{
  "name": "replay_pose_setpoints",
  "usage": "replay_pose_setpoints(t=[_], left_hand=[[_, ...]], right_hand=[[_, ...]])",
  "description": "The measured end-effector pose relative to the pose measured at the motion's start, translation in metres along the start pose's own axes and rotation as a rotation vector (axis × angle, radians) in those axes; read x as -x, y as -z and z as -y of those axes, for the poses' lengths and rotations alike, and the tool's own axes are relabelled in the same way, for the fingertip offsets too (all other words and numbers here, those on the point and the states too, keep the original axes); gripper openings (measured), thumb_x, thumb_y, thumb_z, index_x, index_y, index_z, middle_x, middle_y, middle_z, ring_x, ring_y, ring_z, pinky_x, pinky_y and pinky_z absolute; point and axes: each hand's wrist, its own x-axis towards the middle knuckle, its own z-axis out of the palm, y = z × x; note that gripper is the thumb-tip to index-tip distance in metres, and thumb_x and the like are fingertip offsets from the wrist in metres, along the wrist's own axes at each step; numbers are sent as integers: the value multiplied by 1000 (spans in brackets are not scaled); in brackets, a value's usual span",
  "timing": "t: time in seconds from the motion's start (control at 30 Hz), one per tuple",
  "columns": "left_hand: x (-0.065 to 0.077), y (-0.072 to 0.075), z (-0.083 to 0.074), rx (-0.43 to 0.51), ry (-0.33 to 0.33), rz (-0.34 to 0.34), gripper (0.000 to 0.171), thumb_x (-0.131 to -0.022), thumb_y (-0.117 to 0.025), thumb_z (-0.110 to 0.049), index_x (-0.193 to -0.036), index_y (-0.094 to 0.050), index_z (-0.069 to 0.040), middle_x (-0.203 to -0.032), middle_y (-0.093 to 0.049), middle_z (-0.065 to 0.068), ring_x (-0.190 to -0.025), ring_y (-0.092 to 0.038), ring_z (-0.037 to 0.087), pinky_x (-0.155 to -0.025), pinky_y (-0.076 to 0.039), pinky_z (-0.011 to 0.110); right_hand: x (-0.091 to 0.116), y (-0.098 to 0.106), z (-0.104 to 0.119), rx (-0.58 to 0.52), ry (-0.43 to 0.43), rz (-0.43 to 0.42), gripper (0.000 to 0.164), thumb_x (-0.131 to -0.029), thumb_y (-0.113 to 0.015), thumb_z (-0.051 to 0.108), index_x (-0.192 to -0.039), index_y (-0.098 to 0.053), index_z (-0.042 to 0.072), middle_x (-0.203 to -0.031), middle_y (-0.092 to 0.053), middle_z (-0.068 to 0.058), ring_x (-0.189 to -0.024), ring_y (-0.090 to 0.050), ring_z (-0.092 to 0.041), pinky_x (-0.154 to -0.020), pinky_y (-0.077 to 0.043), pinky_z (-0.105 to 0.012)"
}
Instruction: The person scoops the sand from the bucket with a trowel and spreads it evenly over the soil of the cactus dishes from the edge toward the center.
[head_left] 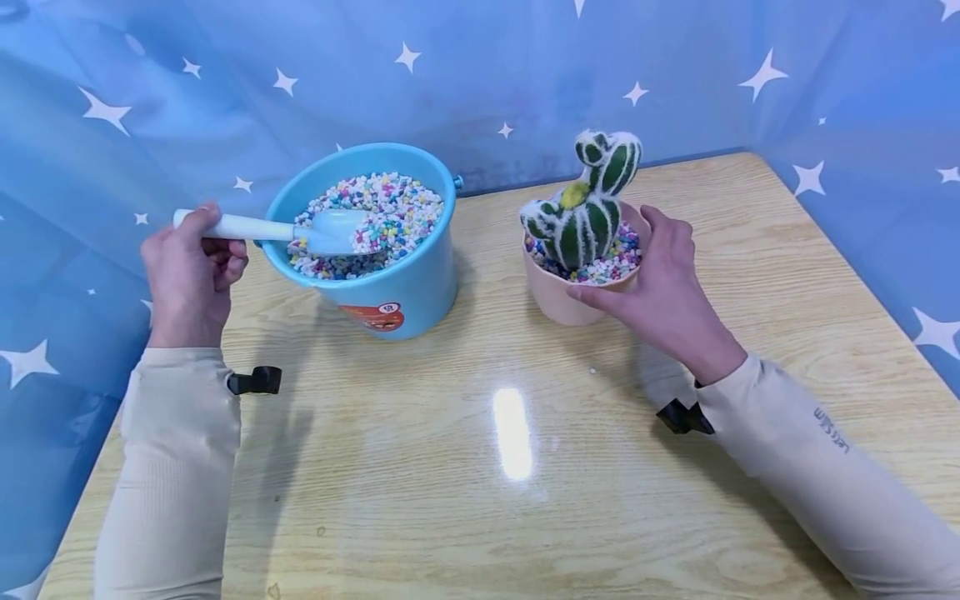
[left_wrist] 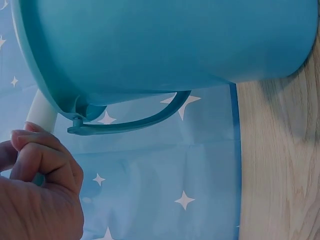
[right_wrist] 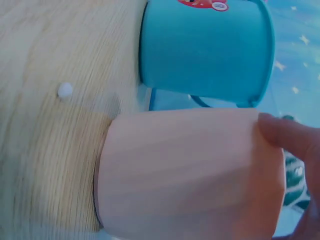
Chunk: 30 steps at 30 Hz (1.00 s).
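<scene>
My left hand grips the white handle of a small plastic shovel. The shovel's pale blade lies over the multicoloured pebbles inside a light blue bucket, with some pebbles on its front part. To the right, my right hand holds the rim of a pale pink pot, thumb at the near side. Inside the pot a green, white-edged cactus stands among similar pebbles. In the right wrist view the pot rests on the table, and a thumb presses near its rim.
Both containers stand on a wood-grain table. The bucket's handle hangs down at its side. A single white pebble lies on the table near the pot. Blue cloth with white stars surrounds the back and sides.
</scene>
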Motion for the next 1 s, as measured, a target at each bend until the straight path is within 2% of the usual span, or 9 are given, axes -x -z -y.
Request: replay_pose_setpoints(t=[0.13, 0.23, 0.37, 0.5, 0.6, 0.73, 0.87, 1.0], left_hand=[[0, -1, 1, 4, 0, -4, 24, -94, -67, -10, -112, -58, 2, -65, -63, 15, -43, -55, 18, -38, -44, 22], [0, -2, 2, 8, 12, -3, 21, -95, -66, -10, -109, -60, 5, -61, -62, 16, -41, -55, 19, -37, -43, 22], [1, -3, 4, 29, 45, 17, 17, -97, -62, -10, -107, -59, 4, -59, -60, 16, -40, -53, 20, -36, -40, 22], [3, -5, 6, 44, 56, 54, 13, -98, -58, -9, -106, -54, 1, -59, -60, 16, -40, -52, 21, -35, -34, 21], [5, -8, 7, 58, 36, 67, 11, -98, -58, -8, -99, -54, 2, -58, -59, 16, -39, -52, 20, -34, -31, 20], [7, -12, 5, 68, 1, 82, 13, -98, -56, -7, -91, -55, 4, -57, -59, 16, -37, -51, 20, -33, -30, 20], [11, -18, 4, 61, -25, 109, 14, -98, -55, -7, -90, -55, 5, -58, -59, 17, -38, -51, 20, -33, -31, 21], [16, -24, 4, 48, -42, 124, 12, -97, -57, -7, -96, -55, 5, -60, -60, 17, -40, -53, 20, -33, -32, 21]], right_hand=[[-1, 2, -1, 27, -5, -7, 120, -73, -82, 56, -157, -10, 9, -149, -9, -27, -131, -18, -45, -103, -27, -64], [-4, 7, -4, 15, 40, 36, 120, -74, -84, 51, -157, -7, 12, -155, -2, -24, -140, -7, -41, -108, -19, -65], [-11, 14, -11, -103, 109, 133, 119, -78, -85, 34, -157, 0, 10, -159, 5, -17, -145, 6, -31, -113, -7, -61], [-16, 19, -16, -168, 135, 204, 116, -80, -84, 25, -157, 1, 9, -160, 3, -13, -145, 3, -29, -113, -8, -60], [-16, 18, -16, -150, 133, 188, 115, -78, -85, 26, -157, -3, 8, -160, -2, -14, -144, -2, -32, -113, -11, -60], [-14, 14, -12, -109, 119, 125, 115, -76, -87, 32, -155, -8, 5, -156, -8, -19, -142, -7, -35, -113, -13, -59], [-10, 10, -10, -71, 108, 80, 115, -75, -87, 37, -154, -10, 3, -154, -10, -22, -140, -9, -36, -112, -15, -59], [-9, 12, -11, -75, 104, 113, 116, -78, -84, 38, -155, -5, 6, -157, -4, -20, -143, -4, -36, -112, -13, -61]])
